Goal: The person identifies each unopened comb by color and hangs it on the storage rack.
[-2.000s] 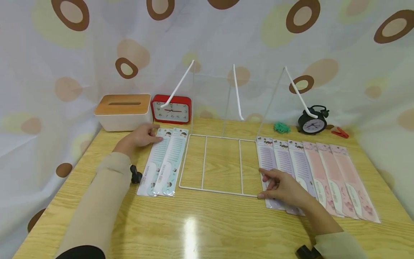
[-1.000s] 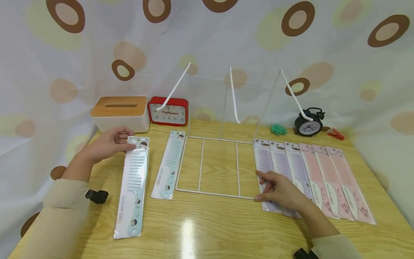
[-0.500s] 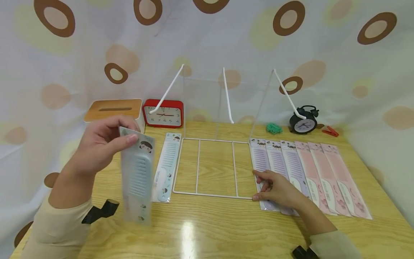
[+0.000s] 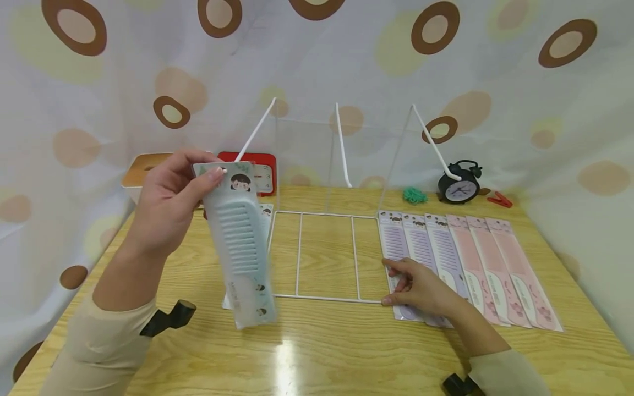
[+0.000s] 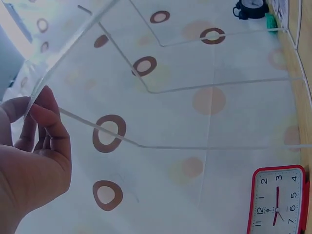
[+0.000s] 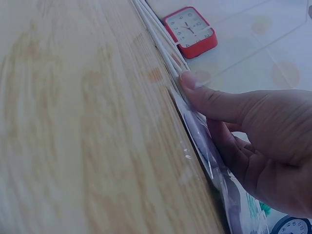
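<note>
My left hand [image 4: 205,179] pinches the top of a pale blue comb [image 4: 240,247] in a clear sleeve and holds it upright in the air, left of the white wire rack [image 4: 327,299]. In the left wrist view, my left hand's fingers [image 5: 46,124] grip the sleeve's clear edge. A second blue comb [image 4: 266,211] lies on the table behind the held one, mostly hidden. My right hand [image 4: 403,286] rests on the nearest of three purple combs [image 4: 421,242], thumb at the rack's front right corner. The right wrist view shows the thumb [image 6: 209,100] against the wire.
Three pink combs [image 4: 500,264] lie right of the purple ones. Along the back stand a tissue box [image 4: 136,168], a red clock [image 4: 262,173], a green bundle [image 4: 413,194], a black alarm clock [image 4: 458,187] and a red clip [image 4: 497,201]. A spotted curtain closes off the back and sides.
My left hand has slid one blue comb away from its neighbour, lifted it off the table and raised it upright towards the rack. The right hand has stayed put.
</note>
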Motion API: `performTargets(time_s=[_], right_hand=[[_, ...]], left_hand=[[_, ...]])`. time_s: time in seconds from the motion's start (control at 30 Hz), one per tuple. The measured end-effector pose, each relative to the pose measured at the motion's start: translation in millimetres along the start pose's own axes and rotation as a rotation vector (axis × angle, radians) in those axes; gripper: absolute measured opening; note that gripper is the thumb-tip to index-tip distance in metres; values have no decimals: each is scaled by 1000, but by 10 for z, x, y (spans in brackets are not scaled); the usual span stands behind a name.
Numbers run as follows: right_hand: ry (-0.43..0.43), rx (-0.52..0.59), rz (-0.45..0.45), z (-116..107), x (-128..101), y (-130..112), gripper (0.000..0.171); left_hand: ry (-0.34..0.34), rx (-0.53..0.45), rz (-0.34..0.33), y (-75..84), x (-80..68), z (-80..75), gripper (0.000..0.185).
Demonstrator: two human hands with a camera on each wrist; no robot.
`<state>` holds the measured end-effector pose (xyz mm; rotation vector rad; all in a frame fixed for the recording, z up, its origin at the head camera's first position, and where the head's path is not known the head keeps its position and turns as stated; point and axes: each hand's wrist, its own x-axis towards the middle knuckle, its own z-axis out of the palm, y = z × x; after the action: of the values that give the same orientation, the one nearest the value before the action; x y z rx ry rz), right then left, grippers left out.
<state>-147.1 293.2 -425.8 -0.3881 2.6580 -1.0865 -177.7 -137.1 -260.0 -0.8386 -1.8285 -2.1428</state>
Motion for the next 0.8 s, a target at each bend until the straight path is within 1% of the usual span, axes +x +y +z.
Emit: performTargets(time_s=[0.07,0.13,0.27,0.33,0.43,0.5,0.6,0.73,0.8], right_hand=[[2,-3,-5,5,0,9,91],[7,-7,-10,9,0,19,91],[13,-7,-17,28,2,27,90],[11,-2,-19,40,5,26,90],[8,10,-20,55,11,26,90],[6,17,-15,55,12,32,91],[8,36,-2,38,8,42,92],[2,74,3,7,0,51,93],[1,89,5,-2,-4,55,93]], left_hand=[[-5,-10,-9,-44,14,-5,19],[-1,12,-30,-100,35,-8,16],[50,60,-79,-247,102,-11,9],[74,69,-94,-323,141,-21,6],[97,93,-127,-409,227,-30,6],[107,131,-159,-456,314,-24,8],[115,230,-205,-539,488,0,16],[116,365,-212,-688,724,9,28],[112,398,-212,-751,826,3,30]])
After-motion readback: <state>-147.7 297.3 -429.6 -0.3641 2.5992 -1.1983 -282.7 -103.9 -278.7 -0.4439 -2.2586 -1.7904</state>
